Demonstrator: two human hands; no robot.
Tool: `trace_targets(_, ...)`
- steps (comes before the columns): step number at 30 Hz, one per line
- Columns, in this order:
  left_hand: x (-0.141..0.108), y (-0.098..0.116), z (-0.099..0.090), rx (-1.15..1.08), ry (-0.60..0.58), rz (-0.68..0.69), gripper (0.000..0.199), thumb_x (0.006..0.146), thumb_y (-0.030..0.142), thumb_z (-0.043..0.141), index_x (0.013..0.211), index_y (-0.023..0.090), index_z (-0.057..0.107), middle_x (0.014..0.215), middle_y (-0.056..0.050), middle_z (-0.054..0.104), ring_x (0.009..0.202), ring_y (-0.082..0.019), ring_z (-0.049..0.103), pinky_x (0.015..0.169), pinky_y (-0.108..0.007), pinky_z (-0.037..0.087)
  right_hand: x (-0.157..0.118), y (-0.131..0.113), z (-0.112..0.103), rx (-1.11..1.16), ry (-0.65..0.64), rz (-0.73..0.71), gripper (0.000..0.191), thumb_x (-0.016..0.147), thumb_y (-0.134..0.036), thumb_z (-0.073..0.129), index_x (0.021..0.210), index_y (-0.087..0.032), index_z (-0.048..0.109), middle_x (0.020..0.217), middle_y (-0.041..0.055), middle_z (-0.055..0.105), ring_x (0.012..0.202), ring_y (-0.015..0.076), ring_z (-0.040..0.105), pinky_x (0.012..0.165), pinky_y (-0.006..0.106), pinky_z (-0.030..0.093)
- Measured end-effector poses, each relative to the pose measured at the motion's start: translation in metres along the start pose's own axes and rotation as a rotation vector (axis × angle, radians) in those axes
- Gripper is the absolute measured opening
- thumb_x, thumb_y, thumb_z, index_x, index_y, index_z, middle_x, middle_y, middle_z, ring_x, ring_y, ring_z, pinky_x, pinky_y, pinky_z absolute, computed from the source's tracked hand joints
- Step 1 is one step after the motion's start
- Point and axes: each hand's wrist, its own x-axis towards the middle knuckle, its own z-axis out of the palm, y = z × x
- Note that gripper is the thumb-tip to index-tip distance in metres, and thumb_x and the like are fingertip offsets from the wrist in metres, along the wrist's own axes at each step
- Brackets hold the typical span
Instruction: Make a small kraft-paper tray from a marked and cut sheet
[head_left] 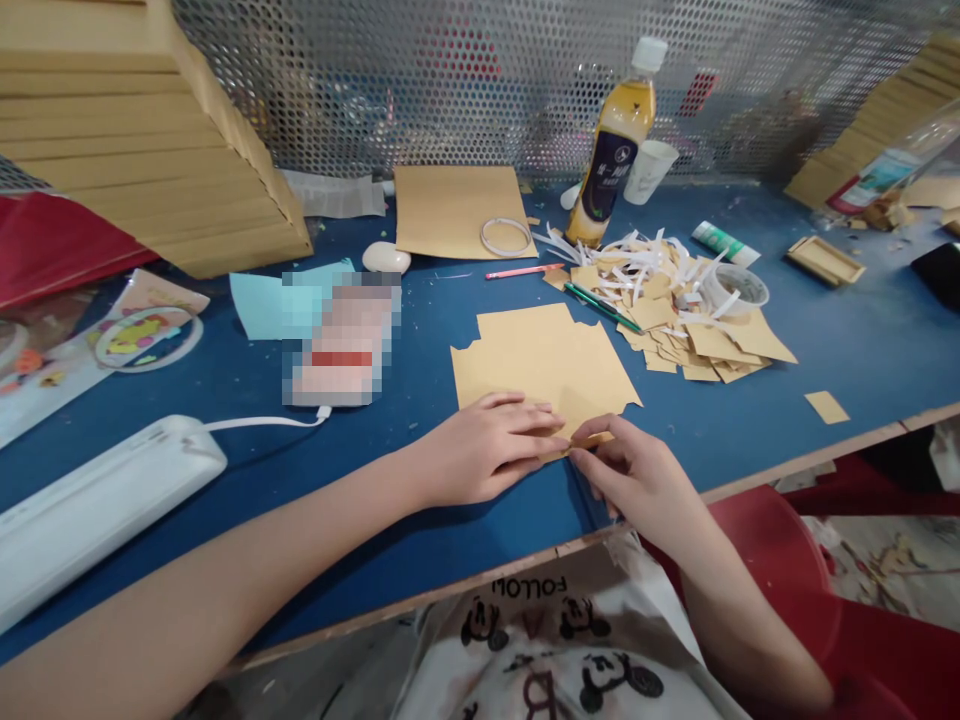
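A tan cardboard sheet (547, 365) with notched corners lies flat on the blue table in front of me. My left hand (499, 445) rests flat on its near-left part, fingers stretched out towards the right. At the near edge, my right hand (626, 460) pinches the border of the sheet between thumb and forefinger, close to my left fingertips. The pinched strip is partly hidden by the fingers. Just beyond the sheet's right side are a green pen (604, 306) and a heap of cardboard scraps (660, 345) with white paper strips.
A drink bottle (607, 160) and a paper cup (650, 172) stand at the back. Left are a phone (349, 340) on a white cable, a power strip (112, 500) and a cardboard stack (187, 140). A pink pencil (525, 271) and a glue tube (725, 243) lie beyond the sheet.
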Motion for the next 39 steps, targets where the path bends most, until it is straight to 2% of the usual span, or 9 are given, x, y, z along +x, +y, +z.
trace_targets(5, 0.000, 0.001, -0.001, 0.018, -0.001, 0.029, 0.032, 0.099, 0.023, 0.042, 0.127, 0.025, 0.058, 0.137, -0.005, 0.053, 0.133, -0.021, 0.043, 0.113, -0.044, 0.027, 0.001, -0.001, 0.002, -0.059, -0.015, -0.019, 0.013, 0.089, -0.036, 0.053, 0.086, -0.024, 0.048, 0.049, -0.0079, 0.050, 0.041, 0.0122, 0.049, 0.042, 0.022, 0.038)
trace_targets(12, 0.001, 0.001, -0.003, 0.024, -0.007, 0.034, 0.032, 0.099, 0.024, 0.042, 0.128, 0.026, 0.058, 0.138, -0.004, 0.053, 0.132, -0.022, 0.044, 0.112, -0.045, 0.030, 0.003, 0.004, -0.004, -0.047, 0.007, 0.017, 0.023, 0.087, -0.041, 0.057, 0.079, -0.023, 0.045, 0.055, -0.0049, 0.056, 0.043, 0.0137, 0.054, 0.042, 0.024, 0.039)
trace_targets(15, 0.001, 0.001, -0.003, 0.033, -0.015, 0.037, 0.032, 0.099, 0.024, 0.041, 0.126, 0.025, 0.059, 0.139, -0.003, 0.052, 0.132, -0.022, 0.044, 0.112, -0.044, 0.029, 0.002, 0.007, -0.008, -0.049, 0.025, 0.040, 0.025, 0.087, -0.042, 0.057, 0.077, -0.023, 0.045, 0.050, -0.0062, 0.053, 0.040, 0.0136, 0.052, 0.041, 0.024, 0.038)
trace_targets(29, 0.001, 0.000, -0.003, 0.058, -0.020, 0.050, 0.031, 0.100, 0.024, 0.040, 0.125, 0.023, 0.060, 0.140, -0.002, 0.051, 0.132, -0.021, 0.044, 0.112, -0.044, 0.029, -0.007, 0.015, -0.035, -0.013, 0.133, 0.155, 0.029, 0.085, -0.047, 0.060, 0.078, -0.023, 0.046, 0.047, -0.0066, 0.051, 0.038, 0.0129, 0.048, 0.039, 0.023, 0.036)
trace_targets(39, 0.000, -0.001, -0.003, 0.041, -0.013, 0.064, 0.032, 0.100, 0.023, 0.039, 0.127, 0.024, 0.057, 0.140, -0.003, 0.051, 0.132, -0.021, 0.044, 0.112, -0.043, 0.028, -0.006, 0.027, -0.037, 0.016, 0.221, 0.177, 0.030, 0.081, -0.048, 0.061, 0.076, -0.023, 0.045, 0.042, -0.0071, 0.052, 0.034, 0.0120, 0.047, 0.035, 0.021, 0.036)
